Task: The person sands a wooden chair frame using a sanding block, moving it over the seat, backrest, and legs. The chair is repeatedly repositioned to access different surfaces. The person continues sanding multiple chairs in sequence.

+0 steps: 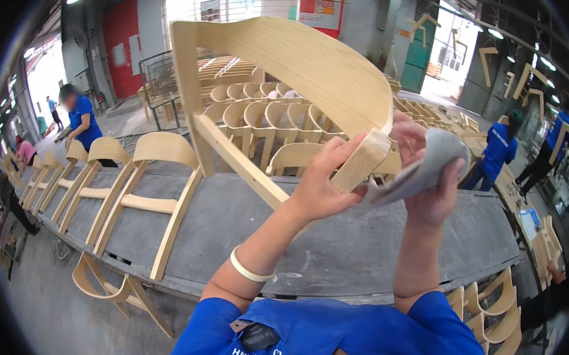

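Note:
A pale wooden chair back frame (293, 53) is held up in front of me, its curved backrest on top and its legs slanting down. My left hand (320, 183) is closed around the near leg, just below that leg's squared end. A bent grey sanding sheet (434, 163) lies in my right hand (436, 195), with the thumb and fingers wrapped round it. The sheet is close beside the end of the leg; whether they touch I cannot tell.
Under the frame runs a long grey worktable (331, 263). Similar chair frames (160, 169) line its left part, and several more stand behind it (262, 113). One frame (108, 287) hangs below the front edge; stacked backrests (496, 317) are at lower right. People work on both sides.

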Motion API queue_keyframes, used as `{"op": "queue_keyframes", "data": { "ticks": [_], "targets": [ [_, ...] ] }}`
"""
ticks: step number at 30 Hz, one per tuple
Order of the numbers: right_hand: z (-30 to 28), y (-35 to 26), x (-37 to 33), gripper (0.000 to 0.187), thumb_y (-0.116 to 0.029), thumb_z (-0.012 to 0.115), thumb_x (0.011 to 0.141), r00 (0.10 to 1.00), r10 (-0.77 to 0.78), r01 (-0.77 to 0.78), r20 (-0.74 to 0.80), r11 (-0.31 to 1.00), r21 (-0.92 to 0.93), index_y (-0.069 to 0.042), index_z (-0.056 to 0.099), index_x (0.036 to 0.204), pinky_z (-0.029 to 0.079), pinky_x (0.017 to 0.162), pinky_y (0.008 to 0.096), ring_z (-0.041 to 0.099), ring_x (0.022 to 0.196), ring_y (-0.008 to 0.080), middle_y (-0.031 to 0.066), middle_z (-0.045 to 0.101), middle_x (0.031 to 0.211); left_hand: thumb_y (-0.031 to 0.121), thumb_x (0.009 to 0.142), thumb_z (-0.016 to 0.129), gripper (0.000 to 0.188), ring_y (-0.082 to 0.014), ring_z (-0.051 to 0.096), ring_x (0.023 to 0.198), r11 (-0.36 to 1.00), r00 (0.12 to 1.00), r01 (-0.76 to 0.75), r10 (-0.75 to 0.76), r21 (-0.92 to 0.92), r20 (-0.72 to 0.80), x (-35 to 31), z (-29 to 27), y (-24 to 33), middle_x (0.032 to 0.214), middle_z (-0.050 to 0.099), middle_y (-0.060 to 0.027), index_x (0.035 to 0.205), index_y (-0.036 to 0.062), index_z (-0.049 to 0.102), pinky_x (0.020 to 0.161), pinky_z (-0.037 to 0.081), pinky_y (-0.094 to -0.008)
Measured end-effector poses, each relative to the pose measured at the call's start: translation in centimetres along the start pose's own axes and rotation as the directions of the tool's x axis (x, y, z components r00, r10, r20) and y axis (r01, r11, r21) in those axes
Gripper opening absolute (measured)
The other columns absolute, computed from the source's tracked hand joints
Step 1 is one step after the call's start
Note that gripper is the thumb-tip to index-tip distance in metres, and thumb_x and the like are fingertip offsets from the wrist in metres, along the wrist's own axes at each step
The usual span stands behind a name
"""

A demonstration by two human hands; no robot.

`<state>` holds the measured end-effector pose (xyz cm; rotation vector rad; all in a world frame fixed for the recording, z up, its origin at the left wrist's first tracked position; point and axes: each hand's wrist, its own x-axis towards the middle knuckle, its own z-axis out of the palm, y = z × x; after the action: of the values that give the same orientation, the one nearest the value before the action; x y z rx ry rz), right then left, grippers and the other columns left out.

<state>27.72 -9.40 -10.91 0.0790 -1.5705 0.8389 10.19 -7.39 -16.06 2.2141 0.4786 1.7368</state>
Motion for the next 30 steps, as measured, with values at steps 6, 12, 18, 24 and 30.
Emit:
{"op": "queue_keyframes", "data": {
  "ticks": [6, 12, 18, 24, 30],
  "targets": [
    [-0.8, 0.2, -0.4, 0.056, -0.057, 0.034, 0.097, 0.990, 0.071, -0.034, -0.125, 0.959, 0.283, -0.010, 0.065, 0.092, 0.013, 0.116, 0.0529, 0.029, 0.138, 0.0394, 0.0210, 0.056, 0.125, 0.010, 0.063, 0.074, 0.080, -0.0254, 0.054, 0.081, 0.991, 0.999, 0.014, -0.007, 0.132, -0.051, 0.4, 2.1, -0.4, 0.091, 0.050, -0.0121, 0.138, 0.0042, 0.048, 0.076, 0.048, -0.0332],
    [-5.1, -1.8, -0.7, 0.048, -0.043, 0.035, 0.102, 0.993, -0.107, 0.086, 0.056, 0.951, 0.298, -0.004, 0.058, 0.120, 0.028, 0.112, 0.0512, 0.046, 0.127, 0.0357, 0.0156, 0.057, 0.127, 0.008, 0.060, 0.074, 0.083, -0.0254, 0.054, 0.077, 0.981, 0.992, -0.023, 0.047, 0.191, -0.121, 0.4, 3.0, -0.1, 0.090, 0.049, -0.0122, 0.138, 0.0054, 0.048, 0.070, 0.050, -0.0346],
    [-4.5, -2.5, -2.9, 0.046, -0.031, 0.045, 0.102, 0.750, -0.412, 0.063, -0.517, 0.823, -0.564, 0.004, 0.046, 0.131, 0.040, 0.103, 0.0396, 0.054, 0.118, 0.0261, 0.0150, 0.054, 0.128, 0.009, 0.059, 0.075, 0.088, -0.0288, 0.055, 0.080, 0.973, 0.989, -0.055, 0.084, 0.223, -0.124, 0.7, 3.7, -1.9, 0.092, 0.050, -0.0138, 0.141, 0.0062, 0.044, 0.071, 0.050, -0.0365],
    [-1.2, 2.3, -2.0, 0.053, -0.040, 0.051, 0.098, 0.952, -0.149, -0.142, -0.266, 0.555, -0.820, 0.007, 0.054, 0.122, 0.042, 0.098, 0.0379, 0.056, 0.113, 0.0285, 0.0156, 0.059, 0.119, 0.018, 0.059, 0.077, 0.098, -0.0366, 0.052, 0.091, 0.972, 0.996, -0.006, 0.027, 0.234, -0.087, 0.9, 4.9, -1.6, 0.108, 0.046, -0.0195, 0.146, 0.0095, 0.034, 0.075, 0.049, -0.0425],
    [-5.2, 2.0, -2.9, 0.042, -0.029, 0.053, 0.098, 0.940, -0.255, -0.082, -0.226, 0.475, -0.876, 0.005, 0.054, 0.122, 0.043, 0.098, 0.0365, 0.057, 0.111, 0.0243, 0.0149, 0.059, 0.121, 0.030, 0.059, 0.081, 0.090, -0.0345, 0.048, 0.109, 0.837, 0.980, -0.196, 0.183, 0.511, 0.076, 0.0, 0.1, -1.0, 0.119, 0.046, -0.0181, 0.139, 0.0098, 0.045, 0.090, 0.044, -0.0436]
  ]
}}
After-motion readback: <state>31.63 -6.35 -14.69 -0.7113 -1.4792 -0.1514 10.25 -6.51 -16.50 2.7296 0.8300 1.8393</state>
